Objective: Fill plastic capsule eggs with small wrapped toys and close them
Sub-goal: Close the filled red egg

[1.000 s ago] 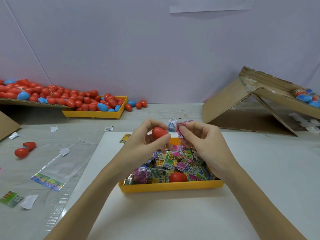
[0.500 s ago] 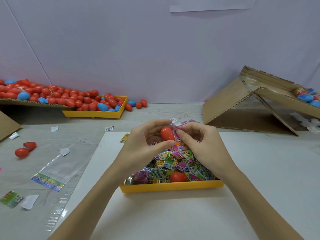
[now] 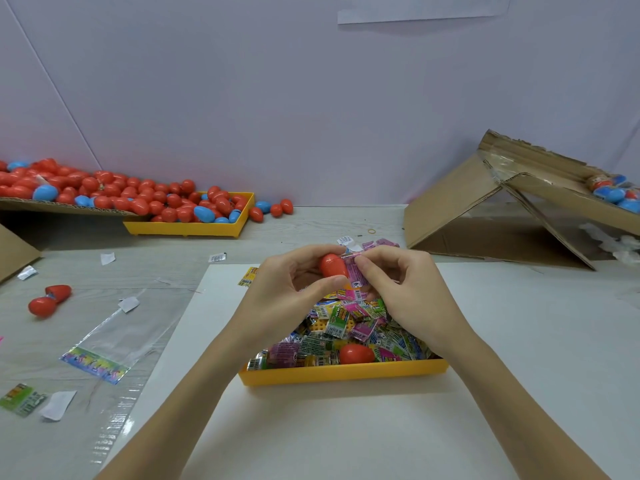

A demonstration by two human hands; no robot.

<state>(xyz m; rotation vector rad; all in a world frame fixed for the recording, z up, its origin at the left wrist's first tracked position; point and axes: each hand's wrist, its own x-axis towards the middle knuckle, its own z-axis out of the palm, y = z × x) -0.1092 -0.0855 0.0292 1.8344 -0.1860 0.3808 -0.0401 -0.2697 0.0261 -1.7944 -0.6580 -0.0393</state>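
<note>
Hands closed in since a second ago: left hand (image 3: 294,289) grips red egg (image 3: 333,265), right hand (image 3: 398,285) pinches pink packet (image 3: 354,273) against it, above yellow tray (image 3: 343,373). White board (image 3: 346,427) on grey table (image 3: 69,271); lilac wall (image 3: 277,98) behind; cardboard (image 3: 450,206) right.

Lighting: bright, even, diffuse, from overhead. Shadows: soft, short band just in front of the yellow tray (image 3: 343,373). Glare: streaks on the clear plastic film (image 3: 114,341) left of the tray. Focus: slightly soft throughout. Distortion: wide-angle bowing far from the tray, toward frame edges
</note>
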